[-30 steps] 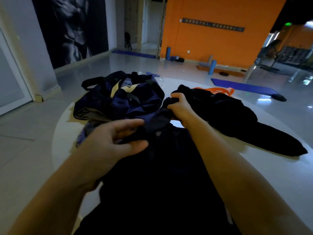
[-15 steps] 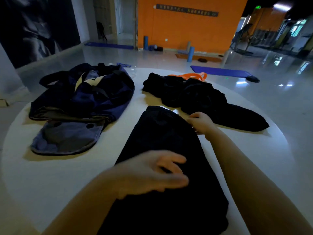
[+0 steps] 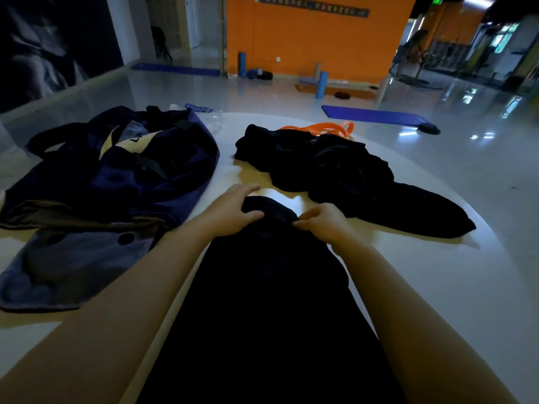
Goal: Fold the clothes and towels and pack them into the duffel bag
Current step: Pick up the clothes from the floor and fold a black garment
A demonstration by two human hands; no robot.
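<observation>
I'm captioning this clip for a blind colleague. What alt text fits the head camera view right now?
Both hands, left hand and right hand, hold the far end of a black garment laid lengthwise on a white round table. A navy duffel bag lies to the left, a heap of black clothes to the right, with an orange band behind it.

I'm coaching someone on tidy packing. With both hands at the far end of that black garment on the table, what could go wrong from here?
1. The black garment runs off the near table edge, so its hanging weight might drag the fold askew.
2. The pile of dark clothes lies close beyond the right hand; a sweep could snag it.
3. The left hand sits near the duffel bag, whose opening looks collapsed, so packing may bunch the fold.
</observation>
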